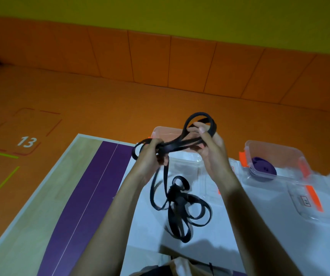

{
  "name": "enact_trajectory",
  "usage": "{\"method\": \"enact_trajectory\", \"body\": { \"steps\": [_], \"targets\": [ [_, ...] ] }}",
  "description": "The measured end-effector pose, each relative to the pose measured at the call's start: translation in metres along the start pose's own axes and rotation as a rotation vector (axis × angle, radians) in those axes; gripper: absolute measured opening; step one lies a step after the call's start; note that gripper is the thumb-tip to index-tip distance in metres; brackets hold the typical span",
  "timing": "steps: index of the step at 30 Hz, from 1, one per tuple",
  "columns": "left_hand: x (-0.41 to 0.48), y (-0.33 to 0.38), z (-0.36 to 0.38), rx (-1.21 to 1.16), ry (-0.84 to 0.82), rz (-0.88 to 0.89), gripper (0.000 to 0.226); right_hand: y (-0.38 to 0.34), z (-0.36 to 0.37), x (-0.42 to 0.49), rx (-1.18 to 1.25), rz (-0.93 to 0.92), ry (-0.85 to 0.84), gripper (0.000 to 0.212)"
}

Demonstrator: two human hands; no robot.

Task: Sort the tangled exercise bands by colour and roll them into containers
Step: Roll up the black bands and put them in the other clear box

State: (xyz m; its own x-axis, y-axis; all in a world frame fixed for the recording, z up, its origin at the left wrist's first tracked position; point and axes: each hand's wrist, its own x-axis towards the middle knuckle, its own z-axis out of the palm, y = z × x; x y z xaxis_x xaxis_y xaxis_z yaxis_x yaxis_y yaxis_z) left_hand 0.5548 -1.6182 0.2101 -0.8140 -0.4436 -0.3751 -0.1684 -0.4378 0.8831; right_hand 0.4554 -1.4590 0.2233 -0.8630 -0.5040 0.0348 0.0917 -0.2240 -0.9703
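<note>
Holding black bands (177, 144) above white sheet (219, 226): left hand (150, 156) fisted round bunch, right hand (210, 150) pinching top loop. Lower tangle dangles, seems pooled on sheet. Flat rubber strap, probably light, floppy, stretchy, grippy; take free loop, not knot. Purple band (263, 169) coiled in clear box (275, 148).

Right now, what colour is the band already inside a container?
Purple: the band lies in the clear container, seen best in the head view.
</note>
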Motion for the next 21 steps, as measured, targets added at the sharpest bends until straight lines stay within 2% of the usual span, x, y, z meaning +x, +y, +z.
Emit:
{"method": "enact_trajectory", "body": {
  "steps": [3, 5, 7, 10, 13, 16, 20, 21],
  "targets": [
    [-0.008, 0.024, 0.011, -0.002, -0.032, 0.09, 0.032, 0.015, -0.017, -0.011, -0.086, 0.072, -0.098, 0.049],
    [-0.015, 0.036, 0.018, 0.012, -0.063, 0.129, 0.037, 0.03, -0.026, -0.019, -0.124, 0.197, -0.143, 0.051],
    [-0.021, 0.045, 0.026, 0.051, -0.108, 0.175, 0.041, 0.039, -0.032, -0.026, -0.305, 0.338, -0.223, 0.063],
    [-0.028, 0.055, 0.038, 0.139, -0.132, 0.244, 0.046, 0.052, -0.03, -0.035, -0.368, 0.434, -0.347, 0.049],
    [-0.029, 0.06, 0.046, 0.237, -0.089, 0.286, 0.048, 0.074, -0.025, -0.031, -0.344, 0.369, -0.317, 0.043],
    [-0.027, 0.062, 0.048, 0.161, -0.074, 0.243, 0.045, 0.103, -0.031, -0.019, -0.49, 0.279, -0.293, 0.028],
    [-0.026, 0.064, 0.044, 0.11, -0.154, 0.248, 0.05, 0.134, -0.039, -0.008, -0.643, 0.303, -0.34, 0.004],
    [-0.026, 0.065, 0.041, 0.151, -0.145, 0.259, 0.05, 0.131, -0.037, -0.009, -0.6, 0.318, -0.298, 0.009]
  ]
}}
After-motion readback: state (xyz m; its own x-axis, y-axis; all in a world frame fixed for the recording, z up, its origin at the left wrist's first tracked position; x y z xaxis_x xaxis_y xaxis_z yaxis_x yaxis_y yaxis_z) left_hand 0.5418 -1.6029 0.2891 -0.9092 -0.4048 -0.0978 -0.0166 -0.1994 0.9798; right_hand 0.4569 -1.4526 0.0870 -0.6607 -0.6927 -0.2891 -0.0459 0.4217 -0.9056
